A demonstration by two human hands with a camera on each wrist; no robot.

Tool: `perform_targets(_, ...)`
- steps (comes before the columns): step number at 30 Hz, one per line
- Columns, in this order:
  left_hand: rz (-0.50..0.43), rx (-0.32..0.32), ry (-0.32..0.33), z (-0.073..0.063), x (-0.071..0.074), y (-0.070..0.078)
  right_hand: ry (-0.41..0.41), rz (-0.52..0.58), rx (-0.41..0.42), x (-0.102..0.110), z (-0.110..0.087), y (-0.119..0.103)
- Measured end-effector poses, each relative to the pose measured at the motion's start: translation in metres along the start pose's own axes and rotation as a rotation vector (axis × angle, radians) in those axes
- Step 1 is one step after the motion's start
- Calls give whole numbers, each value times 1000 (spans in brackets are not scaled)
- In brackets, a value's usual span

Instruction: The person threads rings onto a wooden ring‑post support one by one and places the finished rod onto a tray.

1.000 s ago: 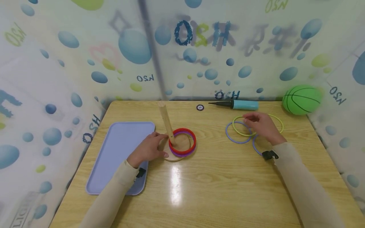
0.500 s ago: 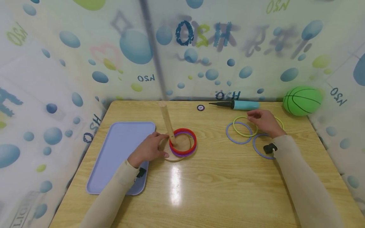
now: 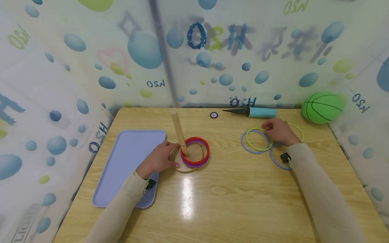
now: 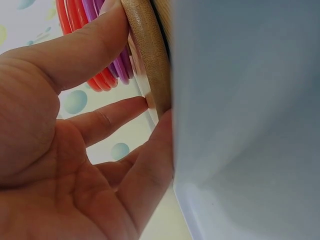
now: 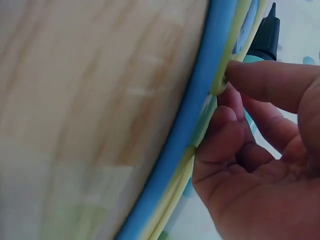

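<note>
My left hand (image 3: 158, 157) grips the rim of the ring toss stand's round wooden base (image 4: 147, 55), thumb and fingertips at its edge. The upright wooden peg (image 3: 178, 131) rises from it, with red rings (image 3: 208, 153) stacked over purple rings (image 3: 194, 166) around it. Far to the right, my right hand (image 3: 278, 131) pinches a thin yellow ring (image 3: 247, 139), which overlaps a blue ring (image 3: 253, 153). A second yellow ring (image 3: 301, 131) lies partly behind this hand, and another blue ring (image 3: 271, 159) is partly under the wrist.
A lavender tray (image 3: 127, 162) lies left of the stand, beneath the left forearm. Along the back edge sit a teal hand pump (image 3: 262, 112), a small round dark-rimmed disc (image 3: 214, 115) and a green ball (image 3: 322, 107). Patterned curtains enclose the table (image 3: 225, 195).
The yellow ring at my right hand has shifted slightly left and toward me over the blue ring; the right hand has moved slightly with it. My left hand has stayed on the base.
</note>
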State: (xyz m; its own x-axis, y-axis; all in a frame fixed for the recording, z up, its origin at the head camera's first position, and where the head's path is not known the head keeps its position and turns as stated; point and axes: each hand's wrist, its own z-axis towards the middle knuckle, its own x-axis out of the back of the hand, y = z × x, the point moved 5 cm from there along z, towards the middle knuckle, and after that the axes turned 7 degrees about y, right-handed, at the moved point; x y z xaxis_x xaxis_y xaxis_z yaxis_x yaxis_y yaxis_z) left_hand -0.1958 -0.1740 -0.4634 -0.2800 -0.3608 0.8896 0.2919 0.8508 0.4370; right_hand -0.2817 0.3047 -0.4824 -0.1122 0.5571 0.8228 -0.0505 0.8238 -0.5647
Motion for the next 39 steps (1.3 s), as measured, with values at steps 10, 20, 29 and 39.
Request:
perform_targets(10, 4, -13, 8, -1, 0, 0, -24, -14, -5, 0, -4, -8)
perform_targets(20, 8, -40, 19, -1, 0, 0, -76, 151, -20, 0, -14, -11)
perform_targets(29, 13, -45, 26, -1, 1, 0, -146, 402, -80, -2, -25, -22)
perform_targets(39, 17, -43, 8, 2, -2, -3, -155, 524, -92, 3, -33, -43)
